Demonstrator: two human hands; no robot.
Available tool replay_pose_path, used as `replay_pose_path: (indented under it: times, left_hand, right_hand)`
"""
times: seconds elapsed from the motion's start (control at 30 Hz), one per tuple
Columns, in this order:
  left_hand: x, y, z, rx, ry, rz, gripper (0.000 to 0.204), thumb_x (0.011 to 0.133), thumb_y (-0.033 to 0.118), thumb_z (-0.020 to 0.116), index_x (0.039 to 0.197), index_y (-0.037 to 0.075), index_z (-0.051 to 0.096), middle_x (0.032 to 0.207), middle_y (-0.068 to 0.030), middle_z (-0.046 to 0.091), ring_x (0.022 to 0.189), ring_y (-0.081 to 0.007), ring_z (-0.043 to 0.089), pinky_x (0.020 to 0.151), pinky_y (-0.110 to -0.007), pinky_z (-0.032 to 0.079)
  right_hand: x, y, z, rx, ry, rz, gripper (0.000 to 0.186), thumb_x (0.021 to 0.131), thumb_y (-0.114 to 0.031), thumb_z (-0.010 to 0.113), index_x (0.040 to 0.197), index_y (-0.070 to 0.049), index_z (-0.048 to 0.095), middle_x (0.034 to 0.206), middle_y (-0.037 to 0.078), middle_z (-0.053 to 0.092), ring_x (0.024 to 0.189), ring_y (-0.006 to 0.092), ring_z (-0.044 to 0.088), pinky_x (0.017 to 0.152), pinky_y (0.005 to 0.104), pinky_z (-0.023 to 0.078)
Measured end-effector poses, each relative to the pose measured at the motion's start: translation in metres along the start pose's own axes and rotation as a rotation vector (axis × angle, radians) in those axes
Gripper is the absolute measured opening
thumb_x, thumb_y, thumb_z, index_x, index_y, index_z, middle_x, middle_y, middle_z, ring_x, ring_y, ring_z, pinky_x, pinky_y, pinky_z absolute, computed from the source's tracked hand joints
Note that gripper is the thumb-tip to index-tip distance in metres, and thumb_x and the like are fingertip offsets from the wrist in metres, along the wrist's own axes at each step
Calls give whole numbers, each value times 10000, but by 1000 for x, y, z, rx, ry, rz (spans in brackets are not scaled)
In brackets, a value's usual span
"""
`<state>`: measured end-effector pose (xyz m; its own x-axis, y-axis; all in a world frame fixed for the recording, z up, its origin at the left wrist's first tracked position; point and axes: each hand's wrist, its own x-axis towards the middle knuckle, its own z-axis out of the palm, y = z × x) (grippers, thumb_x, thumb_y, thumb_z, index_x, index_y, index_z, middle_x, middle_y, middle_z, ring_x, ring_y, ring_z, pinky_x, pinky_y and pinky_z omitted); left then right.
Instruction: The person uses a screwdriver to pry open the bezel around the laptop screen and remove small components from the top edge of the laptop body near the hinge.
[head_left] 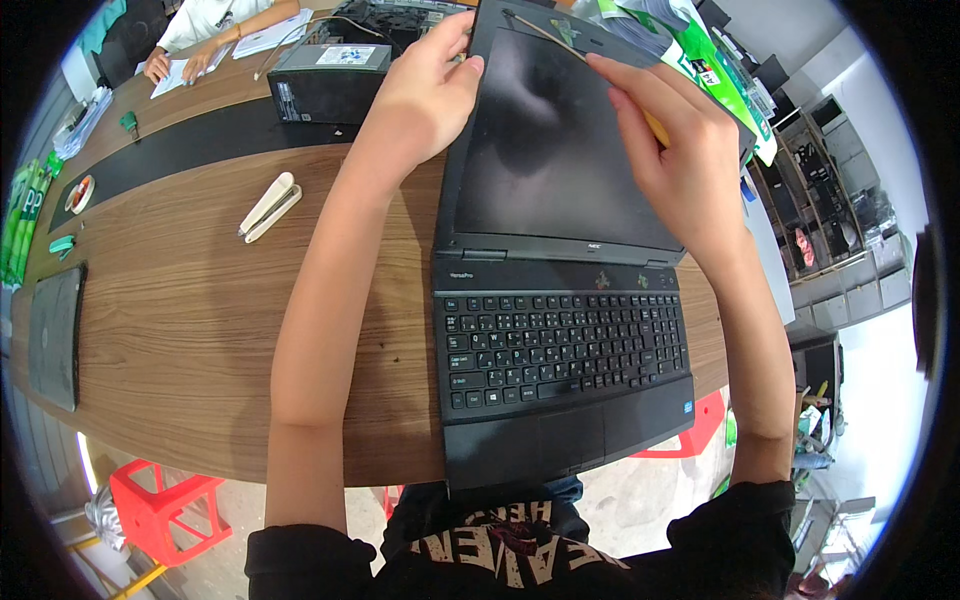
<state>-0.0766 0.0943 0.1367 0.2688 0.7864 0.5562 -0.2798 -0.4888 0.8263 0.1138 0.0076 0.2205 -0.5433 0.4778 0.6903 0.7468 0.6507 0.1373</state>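
Note:
A black laptop point(560, 352) lies opened far back on the wooden table, its dark screen point(560, 140) leaning away from me. My left hand point(428, 92) grips the screen's upper left edge, thumb at the front and the other fingers partly hidden behind. In my right hand point(685, 130) is a screwdriver with a yellow handle point(657, 129), mostly covered by my fingers. Its thin shaft point(548, 35) slants up and left across the top of the screen. The tip is at the bezel near the upper left corner; whether it touches I cannot tell.
A white stapler point(270, 208) rests left of my left forearm. Beyond stands a black computer case point(330, 82). Another dark laptop point(57, 335) is closed at the far left. Green paper packs point(715, 65) stand behind the screen. Across the table, another person's hands point(180, 66) rest on papers.

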Motion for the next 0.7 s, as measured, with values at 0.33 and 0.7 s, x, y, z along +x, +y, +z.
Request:
replay_pose_path:
  times: [0.33,0.7]
  left_hand:
    - [0,-1,1,47,28,-13,389,922,-60,387,1309,-23,369,1267,-143,511,1179,-181,496,996,-274,376]
    - [1,-3,0,47,29,-21,387,921,-54,396,1306,-18,374,1279,-150,503,1195,-191,485,1003,-281,372]
  right_hand:
    - [-2,-1,1,-25,-12,-33,207,823,3,585,1018,-35,644,737,126,566,602,303,561,565,353,456]
    - [-5,2,4,1,18,-19,218,822,13,587,1028,-32,645,744,123,567,605,289,563,568,344,456]
